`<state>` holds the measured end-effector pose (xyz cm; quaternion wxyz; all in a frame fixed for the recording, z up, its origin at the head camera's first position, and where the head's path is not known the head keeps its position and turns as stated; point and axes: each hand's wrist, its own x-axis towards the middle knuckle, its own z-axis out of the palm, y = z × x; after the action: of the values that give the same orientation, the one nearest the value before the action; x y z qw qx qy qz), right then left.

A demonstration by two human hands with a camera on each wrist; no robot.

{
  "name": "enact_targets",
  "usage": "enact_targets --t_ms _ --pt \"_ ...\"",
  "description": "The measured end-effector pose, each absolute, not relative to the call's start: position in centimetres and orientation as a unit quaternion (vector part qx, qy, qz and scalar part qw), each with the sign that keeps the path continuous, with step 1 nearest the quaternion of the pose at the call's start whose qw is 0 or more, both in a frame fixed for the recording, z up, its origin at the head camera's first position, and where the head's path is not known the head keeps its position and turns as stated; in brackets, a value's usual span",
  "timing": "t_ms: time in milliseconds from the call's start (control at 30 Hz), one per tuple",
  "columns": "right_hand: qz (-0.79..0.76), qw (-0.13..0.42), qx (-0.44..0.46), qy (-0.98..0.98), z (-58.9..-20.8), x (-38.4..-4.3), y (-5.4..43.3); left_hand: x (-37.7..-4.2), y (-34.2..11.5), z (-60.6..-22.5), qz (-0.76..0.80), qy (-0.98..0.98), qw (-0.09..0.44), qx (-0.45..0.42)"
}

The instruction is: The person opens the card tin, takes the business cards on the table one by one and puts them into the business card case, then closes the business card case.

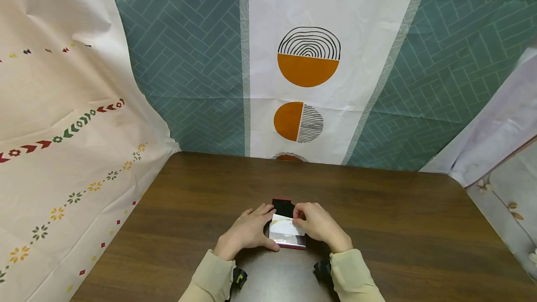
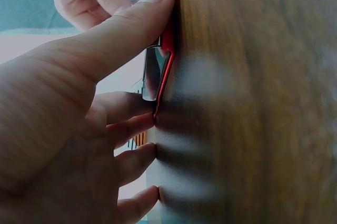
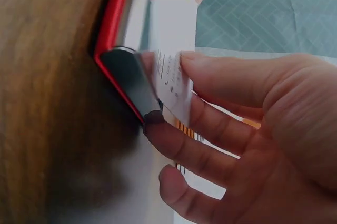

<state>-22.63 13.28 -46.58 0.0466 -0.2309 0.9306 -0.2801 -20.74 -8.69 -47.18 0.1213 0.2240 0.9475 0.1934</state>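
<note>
A small red card holder (image 1: 289, 240) lies spread on the brown table, with clear sleeves and a dark flap (image 1: 283, 206) on its far side. Along its left side rests my left hand (image 1: 247, 231): the thumb presses the red edge (image 2: 167, 37) near the front corner, while the other fingers reach out towards the flap, tips at the tabletop. My right hand (image 1: 316, 223) pinches a white business card (image 3: 172, 50) between thumb and fingers, over the sleeves. Small printed text shows on the card close to the thumb. The right fingertips sit right beside the dark sleeve.
The brown table (image 1: 398, 227) extends to both sides and behind the holder. A patterned green and white cloth (image 1: 201, 59) hangs at the back edge. Another cloth (image 1: 79, 162) with floral borders drapes at the left, and a pale one (image 1: 503, 115) at the right.
</note>
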Motion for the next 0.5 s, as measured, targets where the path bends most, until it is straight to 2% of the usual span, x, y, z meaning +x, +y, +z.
enact_targets --t_ms 500 --pt "-0.256 0.069 -0.252 0.931 -46.62 -22.31 12.74 -20.7 -8.68 -47.21 0.184 0.95 0.119 0.222"
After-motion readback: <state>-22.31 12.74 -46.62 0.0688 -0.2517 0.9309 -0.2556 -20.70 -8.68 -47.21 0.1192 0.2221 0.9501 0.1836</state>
